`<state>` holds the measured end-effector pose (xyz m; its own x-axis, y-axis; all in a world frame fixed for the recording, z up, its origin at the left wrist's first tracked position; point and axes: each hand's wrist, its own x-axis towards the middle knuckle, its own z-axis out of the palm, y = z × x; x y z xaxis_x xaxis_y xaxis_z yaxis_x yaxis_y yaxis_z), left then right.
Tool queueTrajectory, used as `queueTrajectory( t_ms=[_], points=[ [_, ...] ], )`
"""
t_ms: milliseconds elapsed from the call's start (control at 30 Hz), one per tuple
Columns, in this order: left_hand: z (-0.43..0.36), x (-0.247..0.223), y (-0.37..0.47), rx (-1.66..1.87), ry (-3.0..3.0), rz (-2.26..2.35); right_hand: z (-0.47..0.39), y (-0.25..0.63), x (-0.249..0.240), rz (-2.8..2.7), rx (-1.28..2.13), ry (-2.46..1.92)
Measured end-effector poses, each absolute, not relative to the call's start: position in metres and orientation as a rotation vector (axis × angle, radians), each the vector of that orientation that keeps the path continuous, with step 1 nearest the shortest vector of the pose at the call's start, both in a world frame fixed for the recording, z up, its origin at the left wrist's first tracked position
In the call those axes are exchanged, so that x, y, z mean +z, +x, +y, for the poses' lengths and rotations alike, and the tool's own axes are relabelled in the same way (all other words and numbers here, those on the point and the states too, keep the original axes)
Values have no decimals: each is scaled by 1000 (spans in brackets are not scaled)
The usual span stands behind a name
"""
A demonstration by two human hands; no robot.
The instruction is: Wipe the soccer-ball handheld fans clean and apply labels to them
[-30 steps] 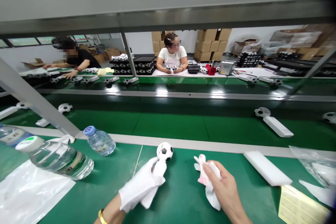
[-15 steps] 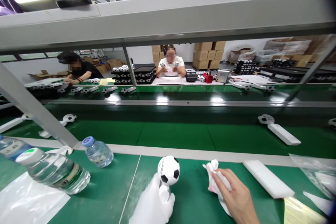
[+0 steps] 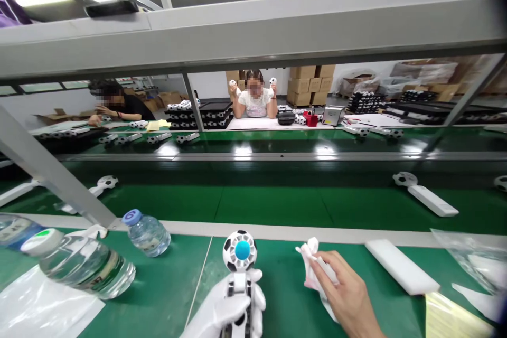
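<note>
My left hand point(image 3: 222, 306), in a white glove, is wrapped round the handle of a soccer-ball device point(image 3: 240, 251). The black-and-white ball head stands upright above the fingers, and its side with a blue round centre faces me. To the right, my bare right hand point(image 3: 344, 289) pinches a crumpled white cloth point(image 3: 316, 269) with a pinkish patch. Cloth and device are apart, both over the green table point(image 3: 281, 296).
Water bottles point(image 3: 89, 264) and a smaller bottle point(image 3: 147, 233) lie at left. A white foam block point(image 3: 402, 265), yellow paper point(image 3: 453, 317) and clear plastic bag point(image 3: 471, 259) are at right. Beyond, a green belt point(image 3: 273, 203) carries similar devices point(image 3: 431, 199). Two people sit across.
My left hand has turned the device, so the blue centre and the handle's inner side now show, and shifted it slightly left. My right hand moved a little left with the cloth.
</note>
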<state>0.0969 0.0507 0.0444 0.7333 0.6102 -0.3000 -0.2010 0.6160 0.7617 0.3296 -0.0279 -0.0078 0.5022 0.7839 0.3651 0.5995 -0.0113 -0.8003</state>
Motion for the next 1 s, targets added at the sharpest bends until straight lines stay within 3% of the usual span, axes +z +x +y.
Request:
queueTrajectory(
  t_ms=[333, 600, 867, 1000],
  points=[
    [45, 48, 94, 528, 519, 562, -40, 359, -32, -1334, 330, -2093],
    [43, 56, 99, 367, 774, 794, -41, 355, -46, -1557, 71, -2208],
    [33, 32, 91, 180, 802, 868, -21, 320, 9, -1288, 491, -1749],
    [35, 31, 93, 181, 833, 903, -6, 279, 13, -1409, 515, -1624]
  ],
)
